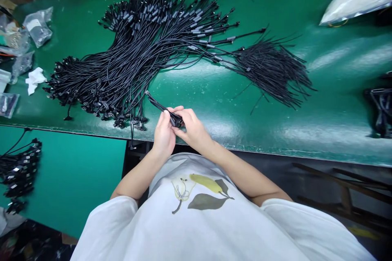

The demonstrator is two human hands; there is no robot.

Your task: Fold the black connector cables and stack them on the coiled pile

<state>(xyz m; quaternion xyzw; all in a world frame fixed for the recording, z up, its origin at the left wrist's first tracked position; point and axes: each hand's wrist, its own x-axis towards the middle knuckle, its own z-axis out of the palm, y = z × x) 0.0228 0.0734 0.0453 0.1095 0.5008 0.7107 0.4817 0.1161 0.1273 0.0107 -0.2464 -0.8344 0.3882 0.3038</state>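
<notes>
White T-shirt (214,220) nearest; I log left hand (163,136) and right hand (193,130) both pinched closed on the connector end of one black cable (157,103), over the green table (275,130) edge, beside the cable heap (137,49).

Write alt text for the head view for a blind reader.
The left hand and right hand pinch one thin black cable over the near edge of a green table. Beyond lies a large pile of black plug-ended cables, a bundle of thin black strands to its right.
</notes>
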